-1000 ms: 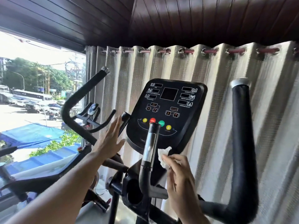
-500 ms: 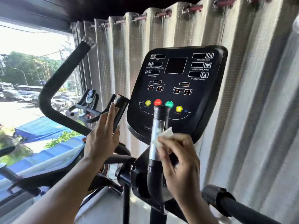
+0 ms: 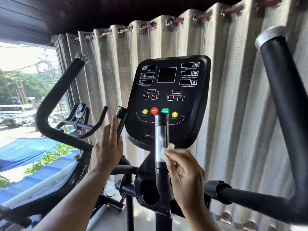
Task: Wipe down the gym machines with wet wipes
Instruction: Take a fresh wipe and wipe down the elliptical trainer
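In front of the black console (image 3: 168, 97) of the gym machine, a white wet wipe (image 3: 167, 149) is pinched in the fingers (image 3: 171, 155) of the right hand (image 3: 185, 177) and pressed against the right side of the upright silver sensor grip (image 3: 160, 142), near its lower end. The grip is capped in black at the top, just below the red and green buttons. The left hand (image 3: 106, 150) is held flat, its fingers straight and close together, laid against the second, darker sensor grip (image 3: 121, 124) to the left of the console; nothing is gripped in it. Two long black padded handlebars are seen at the sides: the left handlebar (image 3: 56, 104) curves up towards the window, and the right handlebar (image 3: 286, 100) rises close to the camera. A pleated pale curtain (image 3: 233, 80) hangs behind the console. A second exercise bike (image 3: 80, 120) stands by the window (image 3: 21, 90), through which trees, vehicles and blue awnings are visible.
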`<action>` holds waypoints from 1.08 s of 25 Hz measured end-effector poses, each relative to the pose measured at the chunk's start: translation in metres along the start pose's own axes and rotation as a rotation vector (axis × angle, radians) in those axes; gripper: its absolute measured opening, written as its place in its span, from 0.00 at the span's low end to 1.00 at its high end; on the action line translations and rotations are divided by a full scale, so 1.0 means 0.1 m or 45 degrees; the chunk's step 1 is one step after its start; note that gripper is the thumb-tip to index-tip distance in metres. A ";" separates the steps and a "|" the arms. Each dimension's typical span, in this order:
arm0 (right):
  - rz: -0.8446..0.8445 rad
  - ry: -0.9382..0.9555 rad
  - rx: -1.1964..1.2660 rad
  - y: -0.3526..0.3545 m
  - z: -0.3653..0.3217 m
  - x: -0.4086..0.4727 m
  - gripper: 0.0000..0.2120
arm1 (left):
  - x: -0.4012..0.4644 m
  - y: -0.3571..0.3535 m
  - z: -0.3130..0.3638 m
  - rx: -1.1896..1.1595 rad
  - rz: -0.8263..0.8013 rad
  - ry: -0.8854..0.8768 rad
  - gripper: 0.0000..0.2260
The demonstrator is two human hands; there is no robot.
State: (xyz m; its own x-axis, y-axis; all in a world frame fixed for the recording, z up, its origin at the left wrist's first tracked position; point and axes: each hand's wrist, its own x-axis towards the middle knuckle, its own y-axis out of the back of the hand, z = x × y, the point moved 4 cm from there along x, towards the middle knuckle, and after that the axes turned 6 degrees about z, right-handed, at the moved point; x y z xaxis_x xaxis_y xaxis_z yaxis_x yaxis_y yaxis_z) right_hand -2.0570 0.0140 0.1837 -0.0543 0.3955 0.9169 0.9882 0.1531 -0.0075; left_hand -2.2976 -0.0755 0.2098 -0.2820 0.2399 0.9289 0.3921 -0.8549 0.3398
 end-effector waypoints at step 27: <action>-0.163 -1.388 1.098 -0.64 0.34 0.78 0.22 | 0.13 -0.14 -0.16 -0.321 -0.042 -0.252 0.30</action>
State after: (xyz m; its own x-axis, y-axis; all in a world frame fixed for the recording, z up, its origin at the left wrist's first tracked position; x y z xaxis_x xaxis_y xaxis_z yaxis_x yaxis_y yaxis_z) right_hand -2.1299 0.0658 0.2420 -0.6132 0.7727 0.1639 0.5909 0.5864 -0.5541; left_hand -2.3208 -0.0679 0.2153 -0.1051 0.3334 0.9369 0.1494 -0.9261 0.3464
